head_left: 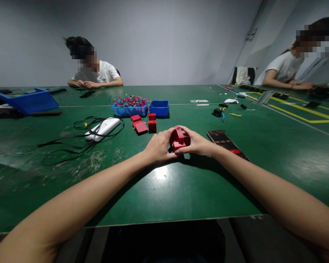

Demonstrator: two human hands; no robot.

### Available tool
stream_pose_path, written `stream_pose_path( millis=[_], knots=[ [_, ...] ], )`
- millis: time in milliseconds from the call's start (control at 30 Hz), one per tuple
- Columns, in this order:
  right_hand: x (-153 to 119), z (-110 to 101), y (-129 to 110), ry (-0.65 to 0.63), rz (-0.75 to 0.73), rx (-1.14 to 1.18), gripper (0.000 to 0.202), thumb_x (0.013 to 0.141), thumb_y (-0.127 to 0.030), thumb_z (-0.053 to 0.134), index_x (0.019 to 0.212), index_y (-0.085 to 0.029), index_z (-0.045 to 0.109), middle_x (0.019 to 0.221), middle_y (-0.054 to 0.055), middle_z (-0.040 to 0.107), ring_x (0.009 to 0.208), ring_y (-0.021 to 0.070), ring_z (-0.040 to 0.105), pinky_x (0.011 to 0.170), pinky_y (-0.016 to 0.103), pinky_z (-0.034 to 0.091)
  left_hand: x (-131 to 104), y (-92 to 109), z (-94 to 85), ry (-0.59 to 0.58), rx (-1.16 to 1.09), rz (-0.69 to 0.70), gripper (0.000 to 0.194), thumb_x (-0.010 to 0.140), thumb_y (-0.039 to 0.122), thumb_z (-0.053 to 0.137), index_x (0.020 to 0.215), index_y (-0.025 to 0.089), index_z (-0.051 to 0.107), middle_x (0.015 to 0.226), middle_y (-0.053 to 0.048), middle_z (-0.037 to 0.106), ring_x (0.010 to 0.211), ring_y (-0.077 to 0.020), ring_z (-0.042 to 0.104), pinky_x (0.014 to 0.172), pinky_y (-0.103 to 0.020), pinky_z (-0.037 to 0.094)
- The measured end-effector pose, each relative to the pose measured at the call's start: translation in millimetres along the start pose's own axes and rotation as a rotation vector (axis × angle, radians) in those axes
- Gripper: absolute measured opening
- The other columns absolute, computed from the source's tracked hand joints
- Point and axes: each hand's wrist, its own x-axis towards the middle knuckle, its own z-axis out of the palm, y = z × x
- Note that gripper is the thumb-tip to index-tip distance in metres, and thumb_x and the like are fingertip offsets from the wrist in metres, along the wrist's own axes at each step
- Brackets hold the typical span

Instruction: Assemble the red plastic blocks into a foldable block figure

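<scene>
Between my two hands, just above the green table (178,193), are red box-shaped pieces (178,136); whether they are separate or joined I cannot tell. My left hand (160,146) curls round their left side, thumb at the bottom. From the right, my right hand (196,142) closes on them with its thumb across the front and its fingers behind. Farther off, left of my hands, lie several more red boxes (141,127), some with small metal prongs sticking out of their sides.
Behind the red boxes stand a blue bin of coloured wires (130,110) and a smaller blue bin (159,108). A white power strip (102,129) with black cable lies left. A phone (227,144) showing a timer is by my right wrist. Two people sit across the table.
</scene>
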Motion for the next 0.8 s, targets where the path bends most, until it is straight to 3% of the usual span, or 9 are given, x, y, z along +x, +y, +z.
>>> stream_pose_path(
  millis=[433, 667, 800],
  knots=[
    [0.1, -0.9, -0.2, -0.011, 0.004, -0.030, 0.095, 0.056, -0.029, 0.087, 0.137, -0.020, 0.038, 0.127, 0.013, 0.059, 0.116, 0.0286, 0.059, 0.103, 0.047, 0.046, 0.4, -0.1, 0.0, -0.025, 0.020, -0.003, 0.087, 0.071, 0.054, 0.067, 0.140, 0.015, 0.031, 0.126, -0.017, 0.058, 0.107, -0.0355, 0.060, 0.088, -0.050, 0.050],
    [-1.7, -2.3, 2.6, -0.017, -0.013, -0.194, 0.099, 0.062, -0.037, 0.084, 0.144, -0.018, 0.031, 0.130, 0.015, 0.058, 0.124, 0.0315, 0.054, 0.107, 0.049, 0.042, 1.3, 0.9, -1.6, -0.061, 0.024, -0.017, 0.090, 0.071, 0.053, 0.067, 0.141, 0.012, 0.028, 0.130, -0.020, 0.056, 0.107, -0.0362, 0.060, 0.089, -0.050, 0.049],
    [-1.5, -1.8, 1.9, -0.025, -0.009, -0.130, 0.096, 0.061, -0.033, 0.084, 0.142, -0.019, 0.033, 0.129, 0.014, 0.059, 0.121, 0.0303, 0.056, 0.106, 0.048, 0.043, 1.4, 0.5, -0.2, -0.059, 0.032, -0.019, 0.090, 0.073, 0.055, 0.065, 0.142, 0.011, 0.028, 0.130, -0.020, 0.056, 0.108, -0.0366, 0.059, 0.090, -0.050, 0.048]
  ],
)
